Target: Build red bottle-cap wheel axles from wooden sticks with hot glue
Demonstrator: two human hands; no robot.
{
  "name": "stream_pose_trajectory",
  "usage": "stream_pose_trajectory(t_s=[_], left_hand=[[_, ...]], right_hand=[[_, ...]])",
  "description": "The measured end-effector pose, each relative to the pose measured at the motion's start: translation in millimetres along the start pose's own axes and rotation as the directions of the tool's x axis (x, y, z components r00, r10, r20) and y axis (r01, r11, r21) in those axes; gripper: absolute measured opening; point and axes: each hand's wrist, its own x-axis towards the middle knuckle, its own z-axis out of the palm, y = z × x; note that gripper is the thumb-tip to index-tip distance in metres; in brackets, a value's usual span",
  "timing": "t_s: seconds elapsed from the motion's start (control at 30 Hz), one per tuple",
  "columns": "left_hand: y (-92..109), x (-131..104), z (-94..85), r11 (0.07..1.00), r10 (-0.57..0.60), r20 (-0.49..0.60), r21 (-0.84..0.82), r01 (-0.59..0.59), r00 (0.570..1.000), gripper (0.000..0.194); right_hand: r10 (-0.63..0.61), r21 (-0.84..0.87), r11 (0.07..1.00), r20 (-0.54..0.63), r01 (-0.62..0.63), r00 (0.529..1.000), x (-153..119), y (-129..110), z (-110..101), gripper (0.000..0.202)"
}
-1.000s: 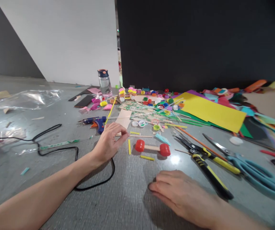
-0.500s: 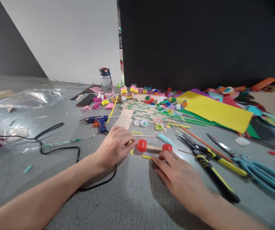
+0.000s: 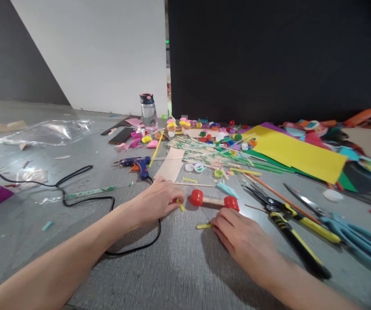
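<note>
My left hand pinches a short yellow straw piece, whose end sticks out below the fingertips. My right hand has its fingers closed at the right end of another short yellow straw piece, close to the tabletop. Just beyond the hands lies a pair of wheels made of red bottle caps, joined by thin wooden sticks. The right-hand red caps are close to my right knuckles. Behind them lie a thin wooden stick and a yellow straw scrap.
A blue glue gun with a black cord lies at left. Cutting pliers and blue-handled scissors lie at right. Farther back are coloured caps, skewers, yellow sheet and a water bottle.
The straw piece in my left hand has tilted. My right hand and its straw piece have come slightly nearer me, away from the red caps. The view has shifted a little.
</note>
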Motion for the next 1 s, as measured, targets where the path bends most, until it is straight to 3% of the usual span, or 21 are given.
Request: stream_pose_trajectory(t_s=[0.23, 0.43, 0.53, 0.67, 0.83, 1.0], left_hand=[[-3, 0, -1.9, 0.999, 0.043, 0.001, 0.014, -0.043, 0.999, 0.010], [-4, -4, -5.0, 0.995, 0.074, -0.039, -0.071, -0.076, 0.997, 0.009], [-5, -4, -7.2, 0.988, 0.046, -0.147, -0.138, -0.067, 0.988, 0.011], [-4, -1, -7.8, 0.969, -0.006, -0.321, -0.234, -0.073, 0.947, 0.042], [0, 0, -0.8, 0.936, 0.030, -0.425, -0.305, -0.174, 0.905, 0.012], [5, 1, 5.4, 0.940, 0.005, -0.448, -0.302, -0.156, 0.894, 0.018]], right_hand=[[-0.047, 0.026, 0.999, 0.046, 0.046, 0.998, 11, -4, -19, 0.019], [0.087, 0.166, 0.982, 0.020, -0.089, 0.996, 53, -2, -44, 0.009], [0.159, 0.238, 0.958, 0.025, -0.160, 0.987, 71, 0, -50, 0.011], [0.200, 0.309, 0.929, 0.044, -0.204, 0.979, 88, -1, -58, 0.015], [0.159, 0.414, 0.891, 0.092, -0.183, 0.983, 96, 0, -65, 0.015], [0.233, 0.467, 0.853, 0.057, -0.232, 0.971, 91, 13, -65, 0.021]])
